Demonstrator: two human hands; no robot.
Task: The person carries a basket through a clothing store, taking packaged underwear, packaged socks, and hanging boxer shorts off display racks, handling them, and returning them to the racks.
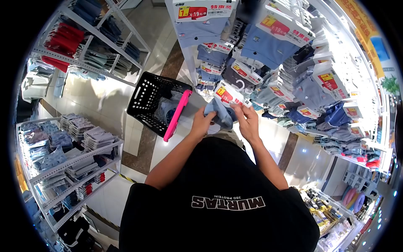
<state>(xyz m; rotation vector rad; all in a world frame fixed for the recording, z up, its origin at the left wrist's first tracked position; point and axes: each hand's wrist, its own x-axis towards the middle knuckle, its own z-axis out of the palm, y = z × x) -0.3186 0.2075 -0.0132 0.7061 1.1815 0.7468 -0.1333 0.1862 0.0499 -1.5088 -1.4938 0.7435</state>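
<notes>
Shirt (pixel 218 176); left grip (pixel 204 119) pinches blue garment (pixel 222 114), long axis down-right; right grip (pixel 247 120) unclear.

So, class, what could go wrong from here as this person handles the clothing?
The soft blue cloth garment might slip, since the left hand pinches only part of it. The white printed card by the right hand could bend. The black perforated plastic basket with a bright pink handle, near the left forearm, might get bumped.

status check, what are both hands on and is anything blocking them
Left hand pinching blue garment. Right hand at its printed card, grip unclear. Black basket off to the left, no obstruction visible.
</notes>
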